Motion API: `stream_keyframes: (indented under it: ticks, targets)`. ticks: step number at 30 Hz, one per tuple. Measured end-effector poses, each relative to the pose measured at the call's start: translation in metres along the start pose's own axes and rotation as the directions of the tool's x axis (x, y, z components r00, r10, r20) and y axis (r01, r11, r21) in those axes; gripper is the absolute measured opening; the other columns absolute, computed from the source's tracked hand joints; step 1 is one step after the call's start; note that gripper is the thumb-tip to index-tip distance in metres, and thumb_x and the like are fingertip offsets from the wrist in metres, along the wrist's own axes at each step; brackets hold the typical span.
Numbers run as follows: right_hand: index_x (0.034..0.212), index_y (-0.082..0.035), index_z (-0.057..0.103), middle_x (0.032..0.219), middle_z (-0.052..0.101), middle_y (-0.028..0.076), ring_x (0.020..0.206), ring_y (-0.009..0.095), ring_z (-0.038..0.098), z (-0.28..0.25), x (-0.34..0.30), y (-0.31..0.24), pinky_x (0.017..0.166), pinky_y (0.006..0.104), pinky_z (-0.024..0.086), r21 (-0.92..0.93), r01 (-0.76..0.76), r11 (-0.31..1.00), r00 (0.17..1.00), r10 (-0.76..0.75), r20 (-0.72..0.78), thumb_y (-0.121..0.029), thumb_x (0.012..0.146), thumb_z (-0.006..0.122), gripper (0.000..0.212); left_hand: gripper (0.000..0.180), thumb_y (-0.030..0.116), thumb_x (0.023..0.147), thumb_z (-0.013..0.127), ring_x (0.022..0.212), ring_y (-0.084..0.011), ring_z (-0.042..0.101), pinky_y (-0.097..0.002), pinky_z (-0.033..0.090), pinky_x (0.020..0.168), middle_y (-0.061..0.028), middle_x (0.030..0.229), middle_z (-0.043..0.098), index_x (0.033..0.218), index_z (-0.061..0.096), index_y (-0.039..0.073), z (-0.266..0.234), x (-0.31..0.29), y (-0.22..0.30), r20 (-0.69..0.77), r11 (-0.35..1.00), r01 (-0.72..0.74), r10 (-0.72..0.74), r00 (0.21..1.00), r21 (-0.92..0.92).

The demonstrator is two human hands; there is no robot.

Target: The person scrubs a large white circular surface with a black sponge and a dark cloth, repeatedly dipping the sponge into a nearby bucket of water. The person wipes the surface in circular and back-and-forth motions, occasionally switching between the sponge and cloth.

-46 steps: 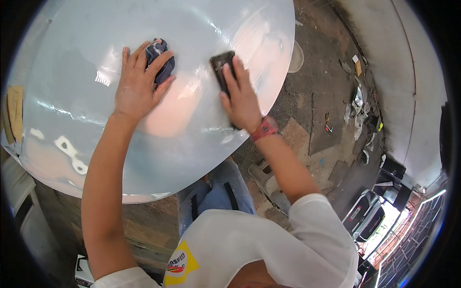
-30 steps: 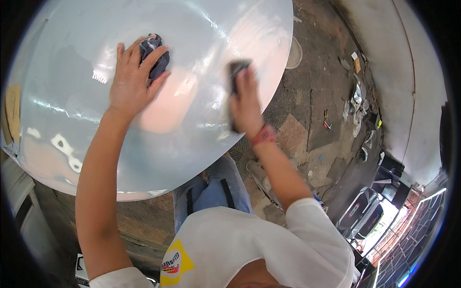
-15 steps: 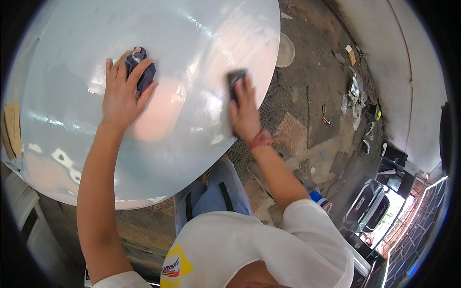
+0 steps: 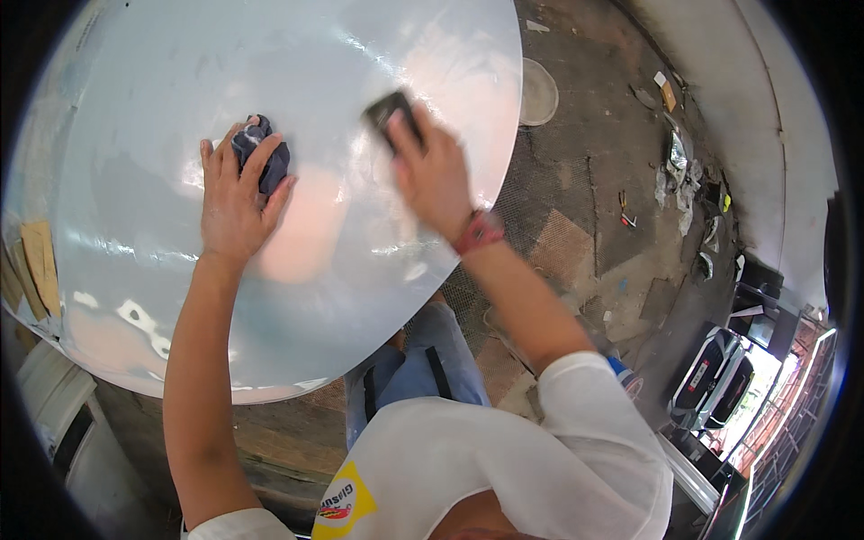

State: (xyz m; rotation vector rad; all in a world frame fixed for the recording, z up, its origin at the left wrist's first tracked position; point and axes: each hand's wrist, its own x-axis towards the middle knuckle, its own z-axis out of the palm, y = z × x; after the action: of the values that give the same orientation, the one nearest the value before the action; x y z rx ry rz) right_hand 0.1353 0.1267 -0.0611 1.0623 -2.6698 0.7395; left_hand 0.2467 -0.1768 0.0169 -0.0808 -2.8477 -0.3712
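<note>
A large, glossy, pale grey curved panel [image 4: 117, 207], wet-looking and full of reflections, fills the left and upper part of the view. My left hand [image 4: 232, 211] rests on it with fingers curled round a crumpled dark cloth [image 4: 276, 175], which has some whitish marks on top. To the right of that, my right hand [image 4: 436, 180] grips a dark rectangular sanding block [image 4: 387, 115] lying on the panel. The hand is smeared by motion, and its fingertips lie over the block. A red band [image 4: 480, 232] circles my right wrist.
Beyond the panel's right edge stands a round pale basin [image 4: 538, 93] on the dirty floor. Pliers [image 4: 626, 211] and crumpled foil scraps [image 4: 677, 157] lie near the wall. A car [image 4: 711, 378] shows at the lower right, close to a blue container [image 4: 624, 373].
My right hand has moved the sanding block leftward and slightly farther away over the panel. My left hand keeps its place on the panel with the cloth. The whole view has shifted a little.
</note>
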Motion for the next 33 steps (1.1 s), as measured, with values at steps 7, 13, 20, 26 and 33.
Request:
stream_keyframes:
  ticks: [7, 13, 20, 26, 33]
  targets:
    - [0.157, -0.01, 0.059, 0.152, 0.061, 0.026, 0.12, 0.049, 0.063, -0.013, 0.134, 0.111, 0.099, 0.0556, 0.058, -0.193, -0.45, 0.872, 0.887, 0.412, -0.207, -0.03, 0.101, 0.07, 0.061, 0.062, 0.036, 0.097, 0.082, 0.152, -0.041, 0.047, -0.0738, 0.026, 0.129, -0.014, 0.165, 0.054, 0.154, 0.062, 0.022, 0.013, 0.012, 0.008, -0.012, 0.998, -0.013, 0.012, 1.0, -0.053]
    - [0.152, -0.016, 0.066, 0.156, 0.059, 0.027, 0.103, 0.038, 0.067, -0.007, 0.031, -0.045, 0.083, 0.0514, 0.059, -0.027, 0.061, 0.998, 0.996, -0.062, -0.056, -0.021, 0.088, 0.08, 0.066, 0.063, 0.036, 0.098, 0.081, 0.154, -0.0413, 0.045, -0.0734, 0.026, 0.129, -0.0142, 0.165, 0.054, 0.155, 0.06, 0.021, 0.003, 0.0, -0.003, 0.017, 1.0, 0.0, 0.0, 1.0, 0.001]
    - [0.155, -0.013, 0.058, 0.139, 0.067, 0.018, 0.114, 0.043, 0.068, -0.034, 0.17, 0.134, 0.088, 0.0534, 0.063, -0.303, -0.412, 0.859, 0.91, 0.372, -0.184, -0.028, 0.104, 0.064, 0.053, 0.061, 0.037, 0.098, 0.081, 0.153, -0.0425, 0.046, -0.0729, 0.025, 0.129, -0.017, 0.164, 0.054, 0.153, 0.06, 0.02, 0.015, 0.021, 0.01, -0.022, 0.998, -0.047, 0.046, 0.999, -0.041]
    - [0.164, -0.02, 0.054, 0.161, 0.054, 0.021, 0.122, 0.046, 0.064, -0.023, 0.004, -0.013, 0.108, 0.0542, 0.058, 0.045, -0.214, 0.976, 0.977, 0.214, 0.002, -0.013, 0.099, 0.072, 0.068, 0.065, 0.035, 0.102, 0.078, 0.152, -0.048, 0.046, -0.0721, 0.021, 0.131, -0.0237, 0.166, 0.051, 0.158, 0.056, 0.013, 0.005, 0.004, 0.0, 0.041, 0.998, -0.059, 0.058, 0.997, 0.018]
    - [0.168, -0.027, 0.05, 0.159, 0.061, 0.012, 0.13, 0.041, 0.065, -0.056, 0.048, 0.112, 0.109, 0.0521, 0.058, -0.024, -0.521, 0.853, 0.852, 0.522, 0.036, -0.028, 0.109, 0.06, 0.061, 0.066, 0.034, 0.102, 0.078, 0.149, -0.0488, 0.048, -0.0716, 0.022, 0.131, -0.0242, 0.165, 0.051, 0.159, 0.054, 0.013, 0.004, 0.008, 0.003, 0.022, 0.995, -0.089, 0.088, 0.996, 0.038]
